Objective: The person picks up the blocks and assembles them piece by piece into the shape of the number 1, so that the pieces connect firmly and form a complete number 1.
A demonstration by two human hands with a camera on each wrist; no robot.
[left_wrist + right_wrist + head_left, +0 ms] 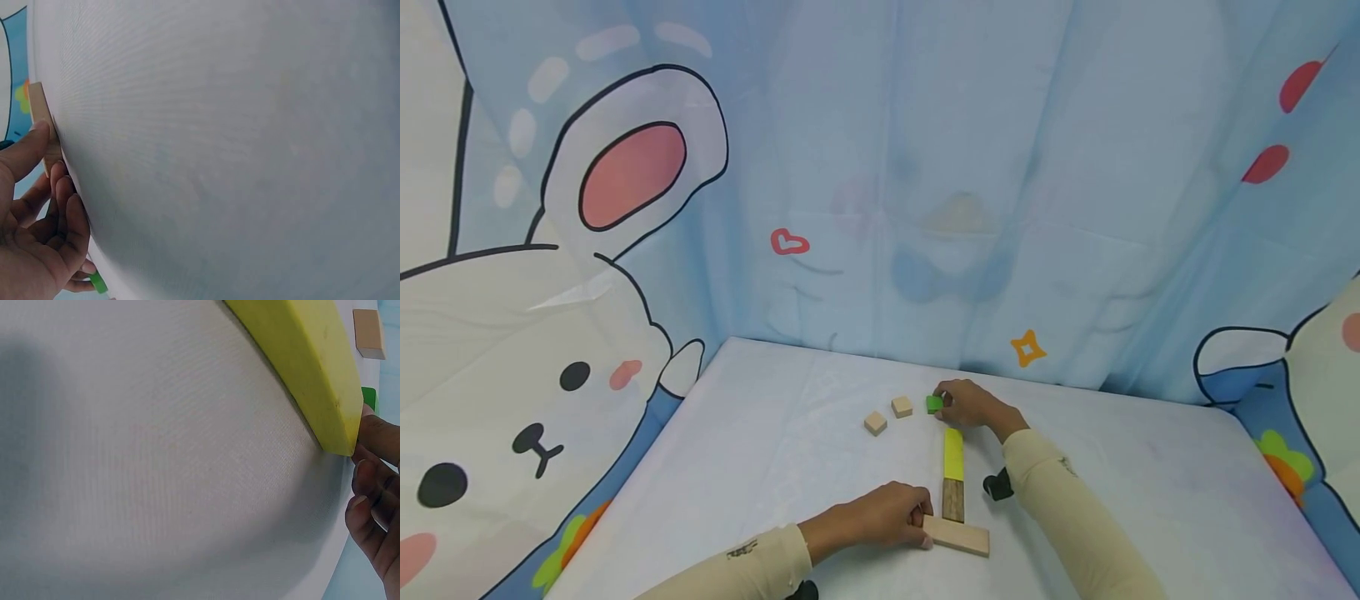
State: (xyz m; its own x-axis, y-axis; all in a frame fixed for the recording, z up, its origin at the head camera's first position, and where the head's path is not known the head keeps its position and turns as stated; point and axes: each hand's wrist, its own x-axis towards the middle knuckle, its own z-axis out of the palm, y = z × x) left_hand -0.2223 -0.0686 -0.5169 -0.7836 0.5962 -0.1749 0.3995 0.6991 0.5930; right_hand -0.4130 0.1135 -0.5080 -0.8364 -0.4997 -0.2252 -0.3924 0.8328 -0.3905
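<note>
In the head view my left hand (pixel 886 517) pinches the left end of a plain wooden plank (pixel 958 536) between thumb and fingers. The plank lies crosswise at the near end of a dark wood-grain block (pixel 953 500). A yellow block (pixel 953 454) continues the line away from me, end to end with the dark one. Beyond it, my right hand (pixel 972 403) holds a small green block (pixel 933 404) in its fingertips. The right wrist view shows the yellow block (pixel 312 369) up close, with the green block (pixel 370 397) partly hidden behind the fingers.
Two small plain wooden cubes, one farther back (pixel 902 407) and one nearer (pixel 876 423), lie left of the green block. A white cloth (pixel 1112 500) covers the table. Behind it hangs a blue curtain (pixel 865 167) printed with cartoon animals.
</note>
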